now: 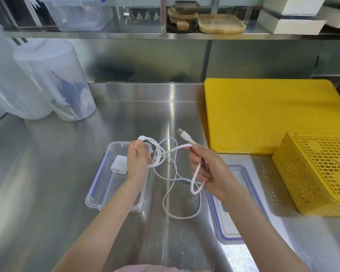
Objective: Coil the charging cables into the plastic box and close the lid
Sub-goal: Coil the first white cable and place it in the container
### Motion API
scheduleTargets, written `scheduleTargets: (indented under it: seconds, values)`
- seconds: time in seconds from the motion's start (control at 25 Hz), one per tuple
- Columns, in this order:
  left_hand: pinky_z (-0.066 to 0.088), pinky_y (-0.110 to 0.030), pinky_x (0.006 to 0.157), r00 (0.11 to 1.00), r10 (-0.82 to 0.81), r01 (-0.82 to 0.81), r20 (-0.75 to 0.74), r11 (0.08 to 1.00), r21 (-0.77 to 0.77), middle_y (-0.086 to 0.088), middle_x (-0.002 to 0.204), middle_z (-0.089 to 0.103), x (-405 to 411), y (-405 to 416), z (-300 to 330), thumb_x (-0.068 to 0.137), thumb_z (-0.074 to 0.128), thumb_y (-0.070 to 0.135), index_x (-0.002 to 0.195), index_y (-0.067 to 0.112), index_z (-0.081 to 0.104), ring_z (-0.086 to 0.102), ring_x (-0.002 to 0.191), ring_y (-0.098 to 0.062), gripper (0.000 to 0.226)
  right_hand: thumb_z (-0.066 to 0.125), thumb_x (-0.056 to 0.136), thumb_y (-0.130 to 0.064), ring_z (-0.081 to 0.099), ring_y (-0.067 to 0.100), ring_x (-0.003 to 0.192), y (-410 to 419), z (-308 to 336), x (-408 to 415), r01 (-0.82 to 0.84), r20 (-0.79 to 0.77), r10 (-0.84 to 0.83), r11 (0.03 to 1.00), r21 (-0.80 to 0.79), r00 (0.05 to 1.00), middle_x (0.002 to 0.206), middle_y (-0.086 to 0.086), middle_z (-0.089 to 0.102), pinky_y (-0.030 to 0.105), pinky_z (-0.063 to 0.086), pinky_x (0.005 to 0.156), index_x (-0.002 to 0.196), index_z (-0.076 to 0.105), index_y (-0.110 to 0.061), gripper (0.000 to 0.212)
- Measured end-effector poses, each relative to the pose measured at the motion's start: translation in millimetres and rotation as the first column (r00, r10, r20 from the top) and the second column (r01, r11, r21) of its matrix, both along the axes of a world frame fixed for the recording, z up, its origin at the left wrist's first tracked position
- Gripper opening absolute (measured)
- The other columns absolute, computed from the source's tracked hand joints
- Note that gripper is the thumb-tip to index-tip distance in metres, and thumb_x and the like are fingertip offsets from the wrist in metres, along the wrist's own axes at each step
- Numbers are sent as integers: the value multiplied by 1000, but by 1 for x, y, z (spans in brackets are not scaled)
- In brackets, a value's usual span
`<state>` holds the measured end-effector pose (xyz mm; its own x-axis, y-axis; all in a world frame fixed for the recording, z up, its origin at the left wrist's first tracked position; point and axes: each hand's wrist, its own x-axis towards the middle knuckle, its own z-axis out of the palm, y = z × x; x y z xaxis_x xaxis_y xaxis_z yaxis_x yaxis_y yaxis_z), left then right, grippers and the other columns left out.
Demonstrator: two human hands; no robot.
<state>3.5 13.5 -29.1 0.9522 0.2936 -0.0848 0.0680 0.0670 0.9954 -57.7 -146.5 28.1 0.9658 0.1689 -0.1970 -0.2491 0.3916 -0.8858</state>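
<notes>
Coiling underway: left hand [138, 160] grips gathered loops of the white charging cable [171, 173], right hand [203, 169] pinches its plug end, slack trailing on bench [47, 173]; plastic box [98, 195] holds only a charger block [119, 165], lid [230, 222] off beside it

We note brushed, reflective steel counter [47, 173]; clear glossy plastic box [98, 185]; smooth white cable [169, 154]; matt yellow plastic board [263, 114] at right; wooden trays [220, 23] at the top.

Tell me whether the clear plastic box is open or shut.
Open: the clear plastic box has no lid; its blue-edged lid lies apart on the steel counter.
</notes>
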Motion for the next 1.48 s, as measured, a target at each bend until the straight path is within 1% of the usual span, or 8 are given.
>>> scheduleTargets:
  seconds: [0.28,0.4,0.52,0.76,1.0,1.12,1.28,1.48]
  values:
    - [36,-23,53,940,-318,339,-126,916,216,6,60,58,-8,-12,-15,95,40,19,73,27,54,50,59,-10,27,40,93,-20,35,3,31,3,36,15,-168,168,136,967,194,976,78,-5,73,9,32,32,79,71,-20,35]
    - [39,-13,50,891,-425,455,-162,830,322,12,49,63,-11,-16,-22,94,39,12,72,25,54,55,51,1,29,40,93,-21,37,4,30,4,46,22,-190,209,143,955,228,967,90,-4,75,8,33,32,84,72,-20,32]
    - [37,-5,50,854,-486,518,-188,751,410,8,60,63,-13,-19,-25,94,36,9,82,13,56,57,48,5,24,39,93,-21,36,4,29,0,52,27,-162,249,104,962,221,963,99,-5,74,7,32,32,93,67,-17,28]
    - [44,-12,55,827,-516,553,-221,817,163,1,53,55,-25,-25,-23,99,31,18,77,16,55,55,44,1,32,37,96,-19,33,5,35,-2,30,32,78,152,-59,989,-122,987,104,-2,71,11,34,36,106,59,-15,24]
    - [32,-23,43,835,-488,389,-255,850,-354,6,32,30,-22,-17,-9,97,28,41,67,12,48,27,27,-9,46,32,97,-19,48,11,53,-11,-16,32,184,81,-176,719,-670,981,96,14,68,21,40,51,103,54,-16,22]
    - [31,-18,34,820,-525,407,-228,815,-412,7,34,26,-22,-14,-4,94,31,48,68,11,47,19,26,-7,47,32,96,-15,47,18,64,-14,-33,29,170,151,-79,545,-821,985,78,10,52,27,40,60,105,57,-11,27]
    - [41,-20,41,731,-658,561,-181,730,-391,6,41,41,-22,-7,5,95,40,38,72,11,54,29,31,-7,38,40,92,-11,49,19,81,-15,-38,27,217,208,-68,449,-867,976,105,8,50,30,43,76,113,57,-11,27]
    - [45,-21,47,655,-739,679,-159,668,-306,7,45,47,-21,-2,13,94,42,31,77,14,68,35,35,-6,35,42,90,-11,56,14,94,-4,-33,24,112,182,64,582,-806,981,106,2,61,30,47,88,118,52,-18,30]
